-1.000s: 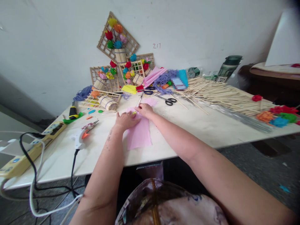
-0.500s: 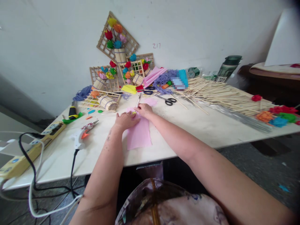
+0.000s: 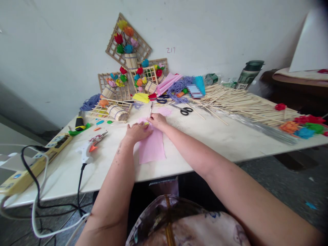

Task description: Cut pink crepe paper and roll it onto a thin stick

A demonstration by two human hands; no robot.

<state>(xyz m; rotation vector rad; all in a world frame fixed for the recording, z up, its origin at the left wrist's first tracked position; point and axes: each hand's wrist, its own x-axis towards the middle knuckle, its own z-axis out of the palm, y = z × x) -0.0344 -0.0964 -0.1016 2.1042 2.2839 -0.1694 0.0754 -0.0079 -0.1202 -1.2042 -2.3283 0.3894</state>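
Note:
A pink paper sheet [image 3: 152, 150] lies on the white table near its front edge. My left hand [image 3: 137, 132] rests spread on the sheet's upper left part, fingers apart. Close beside it, my right hand [image 3: 156, 121] is closed around a slim white pen [image 3: 151, 108], its tip end hidden by the fingers. Between the hands, a small yellow piece [image 3: 146, 123] shows on the pink paper. Just beyond my right hand lies another pink piece [image 3: 164, 111].
Black scissors [image 3: 186, 111] and thin wooden sticks [image 3: 230, 102] lie right of centre. A glue gun [image 3: 87, 152] and power strip [image 3: 38, 164] are at left. Behind stand lattice flower panels [image 3: 128, 41]; a green bottle [image 3: 249, 76] stands at back right.
The pen in my right hand has tilted slightly more upright. My left hand and the pink sheet look unmoved.

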